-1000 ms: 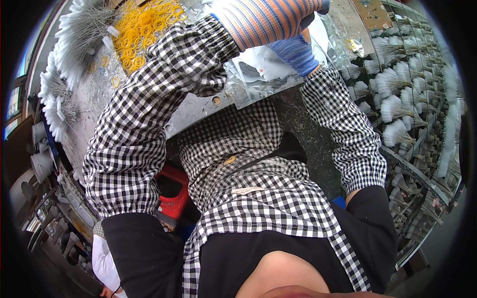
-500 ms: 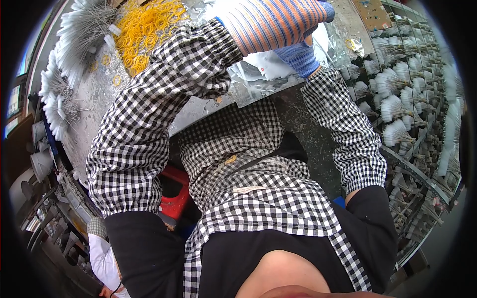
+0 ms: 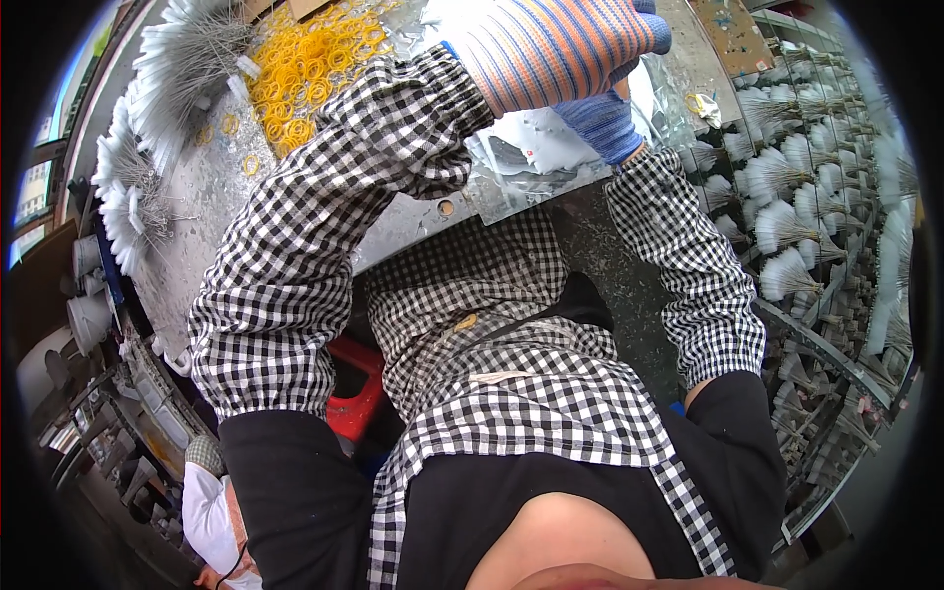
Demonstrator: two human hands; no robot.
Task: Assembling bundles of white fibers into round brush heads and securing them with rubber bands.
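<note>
Clear plastic bags (image 3: 531, 157) at the table's (image 3: 211, 202) near edge, under both gloved hands.
Left hand (image 3: 556, 44) and right hand (image 3: 602, 120) meet over them; grip cannot be told. Yellow rubber bands (image 3: 310, 64) heaped within reach.

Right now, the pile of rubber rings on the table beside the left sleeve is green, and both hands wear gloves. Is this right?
Not quite. In the head view the pile of rubber rings is yellow, not green. The rest holds: it lies on the table beside the left sleeve, and the left hand and right hand both wear gloves.
</note>
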